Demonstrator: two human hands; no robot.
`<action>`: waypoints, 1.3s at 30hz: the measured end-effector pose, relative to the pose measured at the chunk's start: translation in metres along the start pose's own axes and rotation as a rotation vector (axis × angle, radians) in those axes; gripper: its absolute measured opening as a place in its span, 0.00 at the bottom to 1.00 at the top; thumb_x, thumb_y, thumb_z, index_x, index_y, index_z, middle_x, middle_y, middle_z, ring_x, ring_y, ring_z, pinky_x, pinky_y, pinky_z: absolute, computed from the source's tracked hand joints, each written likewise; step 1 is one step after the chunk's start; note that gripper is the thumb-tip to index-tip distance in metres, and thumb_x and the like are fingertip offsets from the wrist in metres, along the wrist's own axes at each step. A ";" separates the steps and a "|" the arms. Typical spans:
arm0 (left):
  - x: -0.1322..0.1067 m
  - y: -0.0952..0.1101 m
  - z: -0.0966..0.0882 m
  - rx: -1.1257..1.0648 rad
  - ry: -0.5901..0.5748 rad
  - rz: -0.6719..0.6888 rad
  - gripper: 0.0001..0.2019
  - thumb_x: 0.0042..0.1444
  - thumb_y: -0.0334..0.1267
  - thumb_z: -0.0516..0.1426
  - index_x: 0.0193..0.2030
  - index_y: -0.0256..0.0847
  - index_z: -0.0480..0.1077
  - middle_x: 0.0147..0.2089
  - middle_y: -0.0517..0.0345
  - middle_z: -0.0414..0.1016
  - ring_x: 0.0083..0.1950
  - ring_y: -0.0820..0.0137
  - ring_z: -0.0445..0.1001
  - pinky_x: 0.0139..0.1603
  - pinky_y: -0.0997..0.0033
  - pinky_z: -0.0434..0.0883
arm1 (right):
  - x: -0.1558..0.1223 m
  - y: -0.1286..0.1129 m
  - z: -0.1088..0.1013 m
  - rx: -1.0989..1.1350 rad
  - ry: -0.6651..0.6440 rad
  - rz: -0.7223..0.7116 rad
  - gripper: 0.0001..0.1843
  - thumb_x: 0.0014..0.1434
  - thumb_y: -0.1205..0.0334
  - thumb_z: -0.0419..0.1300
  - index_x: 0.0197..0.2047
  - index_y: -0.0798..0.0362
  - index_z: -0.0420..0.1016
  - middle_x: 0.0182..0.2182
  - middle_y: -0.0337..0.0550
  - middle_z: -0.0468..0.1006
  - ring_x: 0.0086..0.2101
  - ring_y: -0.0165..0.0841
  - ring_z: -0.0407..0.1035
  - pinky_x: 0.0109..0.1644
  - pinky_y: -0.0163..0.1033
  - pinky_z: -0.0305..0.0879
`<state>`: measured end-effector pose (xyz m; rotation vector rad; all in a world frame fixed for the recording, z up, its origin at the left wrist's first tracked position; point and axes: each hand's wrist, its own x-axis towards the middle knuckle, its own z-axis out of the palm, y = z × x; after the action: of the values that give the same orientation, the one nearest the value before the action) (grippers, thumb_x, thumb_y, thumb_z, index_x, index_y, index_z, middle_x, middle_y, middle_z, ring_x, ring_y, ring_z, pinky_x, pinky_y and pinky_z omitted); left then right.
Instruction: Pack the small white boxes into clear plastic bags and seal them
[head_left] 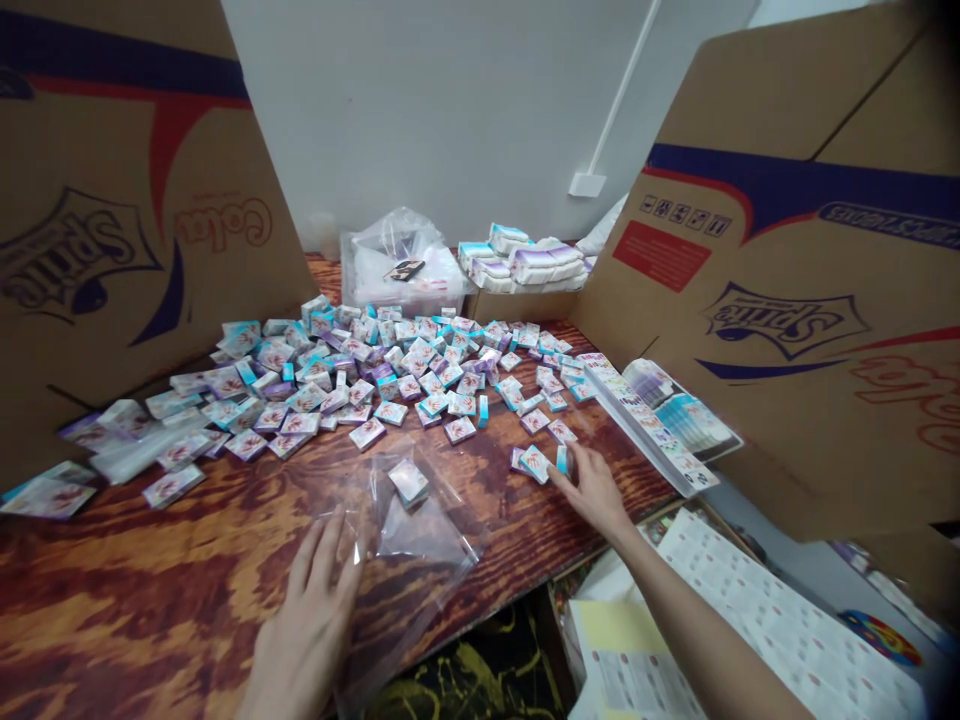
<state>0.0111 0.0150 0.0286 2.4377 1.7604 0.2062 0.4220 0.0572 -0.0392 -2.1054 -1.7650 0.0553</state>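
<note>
My left hand [311,610] lies flat with fingers stretched out on a clear plastic bag [420,530] spread on the wooden table [150,580]. One small white-and-teal packet [409,481] sits on or in the bag. My right hand [592,490] reaches to a few small packets [534,462] at the near edge of the pile, fingers curled around them. A wide scatter of several similar small packets [375,375] covers the middle of the table.
Large cardboard box flaps [112,230] [810,280] stand on the left and right. A plastic bag of goods [397,265] and stacked packets [521,260] sit at the back. Sticker sheets [660,420] lie at right, printed papers [750,620] below the table edge.
</note>
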 end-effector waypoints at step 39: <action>-0.004 -0.003 0.011 0.002 0.039 0.077 0.31 0.56 0.18 0.41 0.62 0.47 0.57 0.71 0.50 0.43 0.71 0.67 0.38 0.60 0.63 0.63 | 0.046 -0.034 0.000 -0.074 -0.227 -0.026 0.24 0.60 0.57 0.48 0.57 0.58 0.57 0.43 0.55 0.70 0.42 0.43 0.68 0.43 0.43 0.65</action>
<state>0.0091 0.0114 0.0174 2.5221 1.6832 0.2618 0.3991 0.1053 -0.0182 -2.2013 -1.9504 0.2335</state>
